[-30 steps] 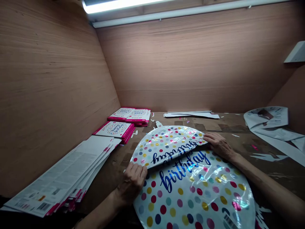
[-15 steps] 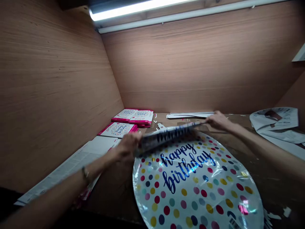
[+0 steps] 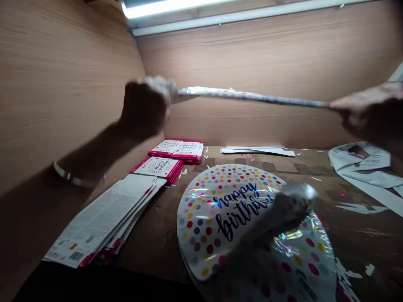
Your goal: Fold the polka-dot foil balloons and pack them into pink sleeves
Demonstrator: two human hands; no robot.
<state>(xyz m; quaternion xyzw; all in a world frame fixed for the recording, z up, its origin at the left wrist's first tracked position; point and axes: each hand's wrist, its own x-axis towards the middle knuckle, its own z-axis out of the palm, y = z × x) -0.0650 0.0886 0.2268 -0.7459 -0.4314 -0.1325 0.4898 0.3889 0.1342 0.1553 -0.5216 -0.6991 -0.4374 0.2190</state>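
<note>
My left hand [image 3: 151, 105], in a fist, grips one end of a folded foil balloon [image 3: 233, 94], dotted and drawn into a thin taut strip. At the far right, my right hand [image 3: 368, 107] pinches the strip's other end. The strip is up in the air before the back panel. Below it, round white foil balloons [image 3: 201, 218] with coloured dots and blue "happy birthday" lettering lie flat in a pile. A smeared, shiny grey piece [image 3: 283, 214] crosses over the pile; whether it belongs to the held balloon I cannot tell.
Pink-edged "happy birthday" cards [image 3: 157, 166] stand stacked at the back left, with printed white card sleeves [image 3: 107, 214] fanned in front. White strips [image 3: 258, 150] lie at the back, crumpled white sheets [image 3: 362, 163] at right. Paper scraps litter the brown worktop [image 3: 355, 235].
Both hands have risen from just above the pile and moved farther apart. The held balloon has come up with them, stretched into a thin line. More of the top balloon below now shows.
</note>
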